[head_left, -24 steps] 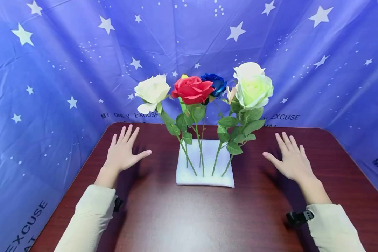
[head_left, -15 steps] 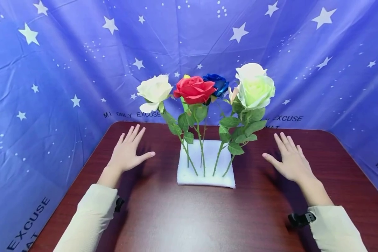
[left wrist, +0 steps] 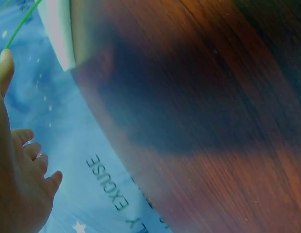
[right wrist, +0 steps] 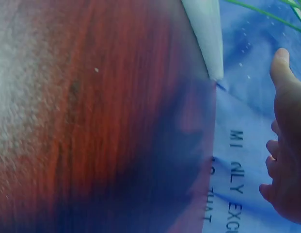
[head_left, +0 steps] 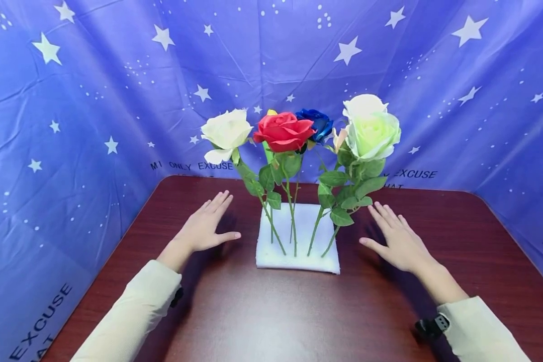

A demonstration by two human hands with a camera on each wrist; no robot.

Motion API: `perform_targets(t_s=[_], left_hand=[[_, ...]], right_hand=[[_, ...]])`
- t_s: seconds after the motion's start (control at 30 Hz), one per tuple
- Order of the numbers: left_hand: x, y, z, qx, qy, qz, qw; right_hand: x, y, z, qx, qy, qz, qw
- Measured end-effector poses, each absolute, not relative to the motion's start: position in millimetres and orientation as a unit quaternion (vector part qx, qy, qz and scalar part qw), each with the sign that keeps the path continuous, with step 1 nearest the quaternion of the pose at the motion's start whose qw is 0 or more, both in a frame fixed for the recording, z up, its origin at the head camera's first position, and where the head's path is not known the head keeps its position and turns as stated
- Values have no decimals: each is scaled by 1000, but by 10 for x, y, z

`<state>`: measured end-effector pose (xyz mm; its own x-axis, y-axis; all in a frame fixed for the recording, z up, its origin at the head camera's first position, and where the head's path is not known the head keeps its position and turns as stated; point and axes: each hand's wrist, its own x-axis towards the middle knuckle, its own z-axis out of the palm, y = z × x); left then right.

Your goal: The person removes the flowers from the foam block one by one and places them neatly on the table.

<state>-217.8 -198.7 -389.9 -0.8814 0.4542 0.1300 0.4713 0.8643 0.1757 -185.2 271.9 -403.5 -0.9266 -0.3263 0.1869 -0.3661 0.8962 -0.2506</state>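
Several artificial roses stand in a white foam block (head_left: 298,262) in the head view. A white rose (head_left: 226,131) leans left, a red rose (head_left: 283,131) is in the middle, and a blue rose (head_left: 315,124) stands behind it. At the right are a pale green rose (head_left: 373,136) and another white bloom (head_left: 364,104). My left hand (head_left: 203,226), fingers straight and thumb spread, is left of the block and holds nothing. My right hand (head_left: 400,241) is likewise outstretched right of the block, its fingertips near the lower leaves (head_left: 342,217).
The dark red-brown wooden table (head_left: 262,322) bears the block. A blue curtain (head_left: 262,50) with white stars and lettering hangs close behind and along both sides. Something yellow-green (head_left: 269,148) shows partly behind the red rose.
Both hands have moved inward toward the foam block, the left one to the right and the right one to the left. The roses stay standing in the block.
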Motion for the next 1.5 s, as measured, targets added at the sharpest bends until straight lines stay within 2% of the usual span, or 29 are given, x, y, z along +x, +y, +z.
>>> perform_targets(t_s=[0.27, 0.6, 1.2, 1.5], left_hand=[[-2124, -1745, -3962, -297, -952, -73, 17], [-2143, -1486, -4144, -361, -928, -77, -42], [-2149, -1287, -4284, -357, -928, -58, -95], [-2176, -1167, -4270, -357, -928, -37, -101]], right_hand=[[-1856, 2465, -4092, 240, -959, 145, 49], [-1816, 2226, -4204, 287, -947, 142, 29], [-1864, 2057, -4332, 332, -936, 121, -1], [-1887, 2133, -4327, 334, -934, 123, 8]])
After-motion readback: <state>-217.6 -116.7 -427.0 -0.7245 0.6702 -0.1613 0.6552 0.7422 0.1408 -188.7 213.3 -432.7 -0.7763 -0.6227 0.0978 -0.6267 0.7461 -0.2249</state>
